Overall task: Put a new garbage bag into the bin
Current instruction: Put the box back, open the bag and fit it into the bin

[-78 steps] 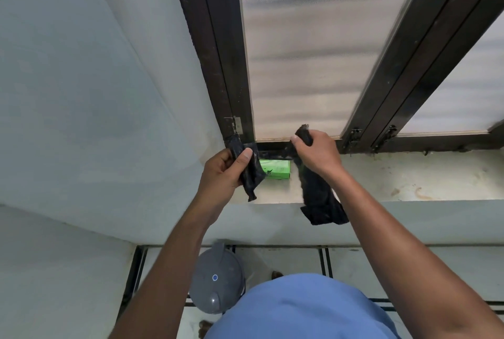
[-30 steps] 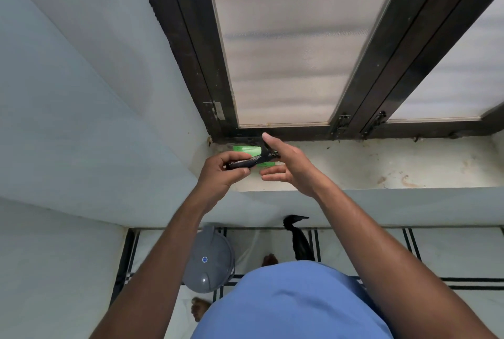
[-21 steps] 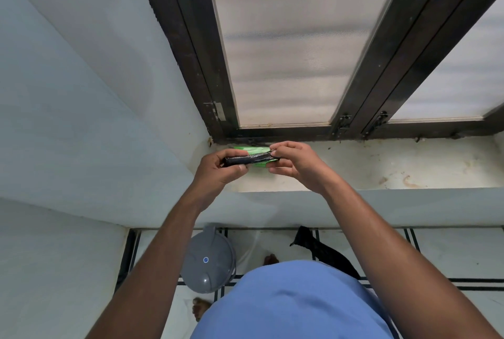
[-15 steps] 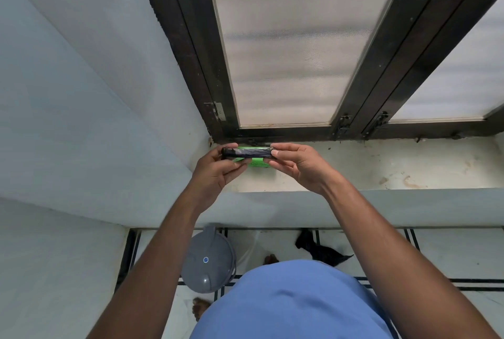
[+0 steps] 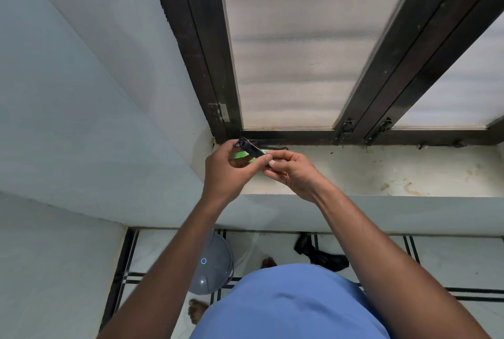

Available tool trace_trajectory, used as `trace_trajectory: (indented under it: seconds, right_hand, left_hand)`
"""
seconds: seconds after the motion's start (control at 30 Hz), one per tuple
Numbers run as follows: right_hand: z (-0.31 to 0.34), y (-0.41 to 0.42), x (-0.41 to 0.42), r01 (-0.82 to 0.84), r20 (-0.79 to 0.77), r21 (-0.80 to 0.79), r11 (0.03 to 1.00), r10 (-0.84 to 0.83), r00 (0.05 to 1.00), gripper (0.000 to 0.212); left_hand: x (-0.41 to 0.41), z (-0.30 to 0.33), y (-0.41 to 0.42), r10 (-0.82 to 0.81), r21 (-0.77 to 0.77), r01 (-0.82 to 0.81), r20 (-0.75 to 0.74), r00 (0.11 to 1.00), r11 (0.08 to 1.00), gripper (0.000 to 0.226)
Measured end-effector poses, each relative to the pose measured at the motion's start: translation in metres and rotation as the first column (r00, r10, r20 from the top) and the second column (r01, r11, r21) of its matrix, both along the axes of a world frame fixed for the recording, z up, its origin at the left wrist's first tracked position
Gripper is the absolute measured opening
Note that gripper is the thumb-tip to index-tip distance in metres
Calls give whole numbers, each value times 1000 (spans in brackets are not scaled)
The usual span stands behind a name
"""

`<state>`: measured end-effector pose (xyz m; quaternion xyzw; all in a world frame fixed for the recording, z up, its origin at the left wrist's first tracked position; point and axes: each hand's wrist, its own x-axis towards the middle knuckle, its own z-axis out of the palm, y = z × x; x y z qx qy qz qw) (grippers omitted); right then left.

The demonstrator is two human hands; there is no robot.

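A black roll of garbage bags (image 5: 252, 149) is held over the window sill between both hands. My left hand (image 5: 227, 172) pinches its left end and my right hand (image 5: 293, 172) pinches its right end. A green package (image 5: 242, 153) lies on the sill right behind the roll, mostly hidden by my fingers. A crumpled black garbage bag (image 5: 320, 255) lies loose on the tiled floor below. The grey bin (image 5: 211, 267) with a domed lid stands on the floor under my left forearm.
The white sill (image 5: 381, 172) runs to the right under a dark-framed window (image 5: 357, 109). A pale wall (image 5: 81, 120) closes in on the left. My bare feet (image 5: 197, 310) are on the floor beside the bin.
The torn-off black bag dropped from my right hand to the floor. Both hands closed on the remaining roll, and it has tilted so its left end points up toward the window frame.
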<state>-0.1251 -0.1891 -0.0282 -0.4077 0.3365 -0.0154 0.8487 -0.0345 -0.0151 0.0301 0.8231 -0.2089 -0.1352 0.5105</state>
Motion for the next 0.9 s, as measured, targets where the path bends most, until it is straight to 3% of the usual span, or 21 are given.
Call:
trace_trajectory:
  seconds: [0.17,0.37,0.43,0.47,0.53,0.6,0.7,0.77,0.83,0.9]
  right_hand:
    - [-2,8,6,20,16,-11,1000,-20,1000,24]
    - [-8,4,11,18,-2,5,1000,-18,1000,27]
    - [-10,1,15,-41,-82,-124,991,31,996,20]
    - [-14,-1,19,-89,-142,-269,959,52,989,22]
    - [-26,-6,28,-207,-258,-637,743,48,965,27]
    - [-34,-9,39,-348,-349,-854,388,71,935,31]
    - [-42,-1,57,-543,-534,-840,0,178,826,73]
    - [-46,9,69,-615,-649,-759,-215,173,740,87]
    - [-51,15,80,-598,-676,-711,-371,125,726,70]
    - [-51,14,84,-560,-630,-745,-363,108,769,52]
  left_hand:
    - [-6,2,-7,72,70,-87,193,979,994,49]
    - [1,0,-3,10,25,-13,106,994,1000,22]
    - [6,-3,5,15,35,-19,95,995,999,24]
    - [7,-3,9,38,42,-42,103,994,998,28]
    - [11,-4,18,79,64,-89,153,985,994,36]
    - [14,-7,26,69,131,-98,210,975,987,39]
    - [16,-7,31,12,288,-76,220,976,955,41]
    - [17,-3,33,0,347,-79,223,975,935,43]
    - [17,1,35,12,357,-95,228,974,929,46]
    - [17,5,38,18,332,-100,241,970,938,49]
